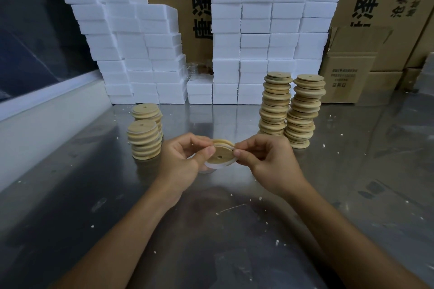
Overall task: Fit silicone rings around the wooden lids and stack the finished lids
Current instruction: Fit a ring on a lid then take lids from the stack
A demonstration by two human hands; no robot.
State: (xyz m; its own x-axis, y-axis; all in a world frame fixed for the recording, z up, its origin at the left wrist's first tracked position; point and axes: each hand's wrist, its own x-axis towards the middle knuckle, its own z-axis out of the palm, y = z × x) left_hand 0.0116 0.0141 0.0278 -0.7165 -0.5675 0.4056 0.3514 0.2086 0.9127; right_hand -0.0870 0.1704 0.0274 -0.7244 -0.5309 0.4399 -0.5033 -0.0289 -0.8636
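Lid: round wooden lid (220, 155) pinched by our left hand (185, 162) and right hand (265, 162).
Ring: white silicone ring (217, 165) half seated; we judge working it evenly round best.

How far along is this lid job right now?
Done, it seems: two short stacks on the left, where white rings show between lids. In hand: the left hand and right hand hold one wooden lid with a white silicone ring only partly seated round it. Left: two taller stacks on the right, apparently without rings, so most of the work remains.
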